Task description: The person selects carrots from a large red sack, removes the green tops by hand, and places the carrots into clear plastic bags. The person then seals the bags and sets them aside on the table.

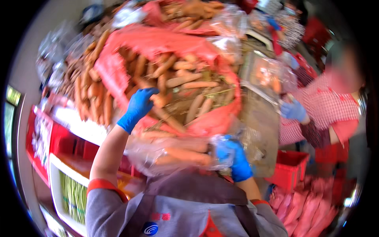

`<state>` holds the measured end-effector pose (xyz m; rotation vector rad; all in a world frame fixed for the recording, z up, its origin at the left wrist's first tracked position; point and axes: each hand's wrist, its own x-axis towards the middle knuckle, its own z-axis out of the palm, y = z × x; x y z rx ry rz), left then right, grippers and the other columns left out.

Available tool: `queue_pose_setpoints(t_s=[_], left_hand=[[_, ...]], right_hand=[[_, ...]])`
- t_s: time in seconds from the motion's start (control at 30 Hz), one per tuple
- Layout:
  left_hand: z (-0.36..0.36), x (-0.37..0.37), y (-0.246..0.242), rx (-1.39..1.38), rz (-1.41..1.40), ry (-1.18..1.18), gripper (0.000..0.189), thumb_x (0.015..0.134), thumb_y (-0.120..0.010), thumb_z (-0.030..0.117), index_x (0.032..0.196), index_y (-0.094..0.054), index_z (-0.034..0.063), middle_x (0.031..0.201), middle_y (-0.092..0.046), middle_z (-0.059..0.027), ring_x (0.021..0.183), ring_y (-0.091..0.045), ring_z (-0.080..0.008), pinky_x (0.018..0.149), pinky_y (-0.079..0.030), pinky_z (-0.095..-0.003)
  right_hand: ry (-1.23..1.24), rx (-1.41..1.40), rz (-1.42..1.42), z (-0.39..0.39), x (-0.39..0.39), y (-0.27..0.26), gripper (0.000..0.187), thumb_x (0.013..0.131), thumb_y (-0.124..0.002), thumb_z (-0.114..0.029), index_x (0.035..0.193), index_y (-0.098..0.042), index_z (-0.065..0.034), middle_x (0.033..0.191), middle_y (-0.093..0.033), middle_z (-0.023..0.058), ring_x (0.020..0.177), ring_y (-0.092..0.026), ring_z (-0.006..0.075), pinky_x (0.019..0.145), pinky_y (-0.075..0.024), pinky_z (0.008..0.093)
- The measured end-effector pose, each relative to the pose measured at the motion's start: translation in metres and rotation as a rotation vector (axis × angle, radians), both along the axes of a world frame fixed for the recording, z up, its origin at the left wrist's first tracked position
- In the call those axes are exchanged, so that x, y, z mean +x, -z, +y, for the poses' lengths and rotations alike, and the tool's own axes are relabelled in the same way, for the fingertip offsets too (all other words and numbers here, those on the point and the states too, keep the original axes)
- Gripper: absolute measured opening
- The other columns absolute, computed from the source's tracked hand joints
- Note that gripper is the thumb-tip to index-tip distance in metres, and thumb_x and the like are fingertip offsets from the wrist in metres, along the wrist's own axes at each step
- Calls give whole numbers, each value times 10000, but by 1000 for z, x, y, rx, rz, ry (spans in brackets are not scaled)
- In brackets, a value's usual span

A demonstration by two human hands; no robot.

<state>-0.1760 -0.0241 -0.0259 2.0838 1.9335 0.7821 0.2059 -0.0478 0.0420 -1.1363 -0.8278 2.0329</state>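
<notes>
My left hand [139, 108], in a blue glove, is over the near left part of an opened red woven sack [174, 41]. Its fingers are curled beside a carrot [160, 100]; blur hides whether they grip it. Many loose carrots [195, 80] lie inside the sack, with some green stalks among them. Close to my body, my right hand [232, 157], also gloved in blue, grips one end of a clear plastic bag [145, 158]. Several carrots [186, 155] lie sideways in that bag.
More carrots [93, 97] are heaped to the left, beside brown roots. A white crate [54, 174] holds long green beans [72, 195]. Across the worktop [260, 130], a person in a checked apron [319, 109] works at a tray [257, 71] with bagged carrots. A red crate [291, 169] stands below.
</notes>
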Motion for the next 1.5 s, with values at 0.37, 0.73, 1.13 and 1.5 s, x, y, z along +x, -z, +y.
queue_pose_setpoints(t_s=[0.37,0.73,1.13,1.5], left_hand=[[71,16,10,-229,793,246,331,649,-684,221,976,-629,211,936,-603,-57,892,-575,-239,902,-377,-415],[43,95,-93,-120,-1525,341,661,744,-677,185,1307,-376,14,1182,-515,-107,1074,-515,-228,937,-416,-364],[58,64,19,-38,-1860,315,632,909,-388,511,1401,-293,126,1345,-396,-99,1204,-410,-224,1028,-295,-377],[61,79,-8,77,-1588,194,582,907,-410,491,1283,-403,47,1233,-464,-115,1112,-459,-217,982,-342,-353]], right_hand=[[-134,53,8,-30,2,34,160,883,-538,-218,824,-577,-75,698,-522,-39,594,-463,41,511,-352,186],[179,790,-61,63,-9,59,297,931,-507,-185,1182,-546,-31,1085,-612,56,893,-571,112,822,-453,251],[-217,937,-99,41,-99,96,511,824,-632,-363,1127,-525,34,863,-629,96,765,-590,193,643,-459,336],[-90,1082,-382,53,-89,54,450,766,-648,-370,1001,-558,4,773,-627,194,704,-631,314,597,-467,371]])
